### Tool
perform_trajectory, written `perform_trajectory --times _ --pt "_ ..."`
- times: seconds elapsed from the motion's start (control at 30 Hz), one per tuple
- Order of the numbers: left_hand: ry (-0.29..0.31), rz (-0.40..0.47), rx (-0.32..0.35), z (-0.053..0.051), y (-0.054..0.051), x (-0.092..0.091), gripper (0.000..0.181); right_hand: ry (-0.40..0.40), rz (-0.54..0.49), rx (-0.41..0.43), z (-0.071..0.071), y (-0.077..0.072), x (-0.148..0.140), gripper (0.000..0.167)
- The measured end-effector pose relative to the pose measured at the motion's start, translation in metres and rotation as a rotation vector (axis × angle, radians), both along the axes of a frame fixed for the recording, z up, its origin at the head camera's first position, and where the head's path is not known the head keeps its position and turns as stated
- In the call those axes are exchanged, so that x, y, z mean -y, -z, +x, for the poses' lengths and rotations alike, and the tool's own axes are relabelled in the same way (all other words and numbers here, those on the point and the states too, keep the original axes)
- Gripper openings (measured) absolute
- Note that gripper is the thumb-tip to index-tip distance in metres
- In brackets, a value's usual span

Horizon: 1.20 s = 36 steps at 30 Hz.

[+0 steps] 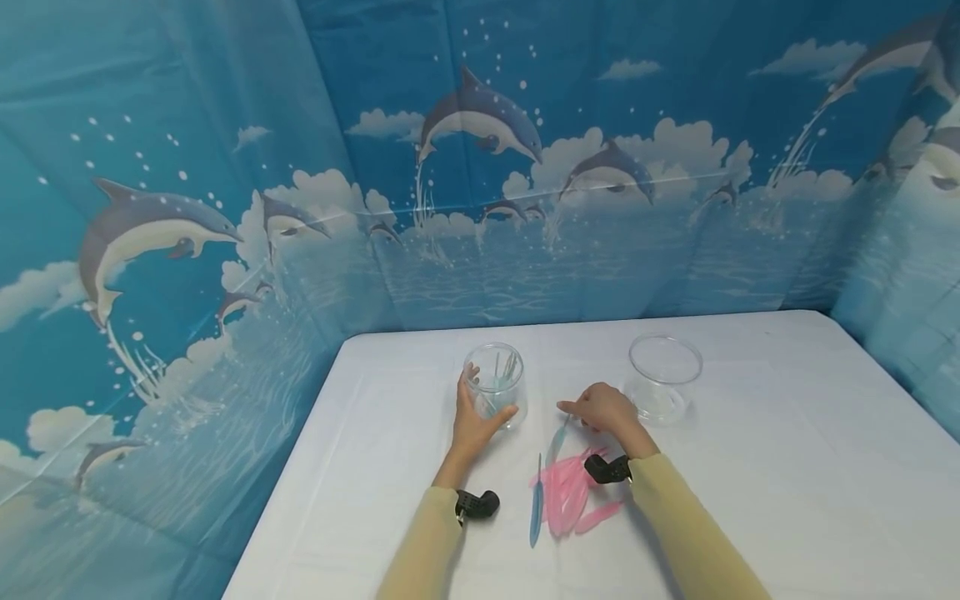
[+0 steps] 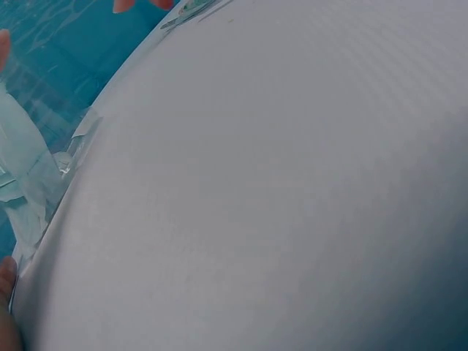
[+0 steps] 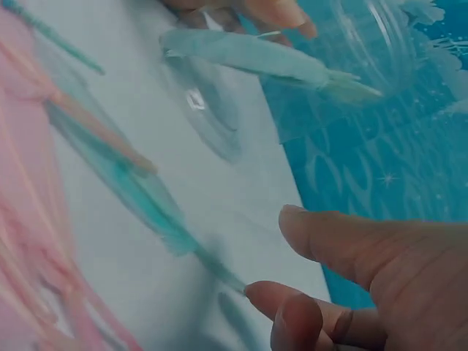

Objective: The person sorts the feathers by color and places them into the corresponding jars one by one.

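My left hand [image 1: 474, 427] holds a clear glass jar [image 1: 517, 408] at its side, thumb in front and fingers behind. Inside stand pale blue feathers [image 1: 504, 379], one [image 3: 241, 57] showing plainly in the right wrist view. With its fingertips, my right hand [image 1: 602, 408] pinches the thin quill end of a teal feather [image 3: 146, 197]; one digit sticks out straight, apart from it. That feather's broad end lies by a pile of pink feathers [image 1: 567, 492]. A darker blue feather [image 1: 536, 508] lies left of the pile. In the left wrist view, only fingertips show at the edge.
A second clear glass jar [image 1: 666, 392] stands behind and to the right of my right hand. A single pink feather [image 1: 598, 517] lies at the pile's lower right. The white-covered table [image 1: 780, 483] backs onto a blue dolphin-print curtain [image 1: 480, 275].
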<state>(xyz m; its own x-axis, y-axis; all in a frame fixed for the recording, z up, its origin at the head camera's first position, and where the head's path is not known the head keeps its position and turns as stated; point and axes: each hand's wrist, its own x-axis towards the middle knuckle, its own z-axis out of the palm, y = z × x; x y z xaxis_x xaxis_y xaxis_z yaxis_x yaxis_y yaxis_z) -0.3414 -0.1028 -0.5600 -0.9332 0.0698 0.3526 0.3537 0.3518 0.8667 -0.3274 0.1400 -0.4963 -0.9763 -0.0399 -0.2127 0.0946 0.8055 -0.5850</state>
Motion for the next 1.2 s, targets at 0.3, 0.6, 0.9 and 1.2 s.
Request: perform_trajectory --times 0.3,0.6,0.9,1.2 --pt "-0.01 0.016 0.021 0.001 0.0 -0.001 0.104 0.068 0.051 -0.041 -0.003 0.014 0.012 0.041" --pt "-0.013 0.01 0.017 0.003 -0.004 -0.002 0.105 0.119 0.049 0.027 -0.011 0.017 0.027 0.04" --pt "-0.012 0.012 0.025 0.004 0.001 -0.002 0.105 0.085 -0.085 0.03 -0.005 0.013 0.016 0.037" --pt "-0.018 0.001 0.009 0.0 -0.001 -0.002 0.105 0.136 -0.309 -0.113 -0.008 -0.021 0.001 0.041"
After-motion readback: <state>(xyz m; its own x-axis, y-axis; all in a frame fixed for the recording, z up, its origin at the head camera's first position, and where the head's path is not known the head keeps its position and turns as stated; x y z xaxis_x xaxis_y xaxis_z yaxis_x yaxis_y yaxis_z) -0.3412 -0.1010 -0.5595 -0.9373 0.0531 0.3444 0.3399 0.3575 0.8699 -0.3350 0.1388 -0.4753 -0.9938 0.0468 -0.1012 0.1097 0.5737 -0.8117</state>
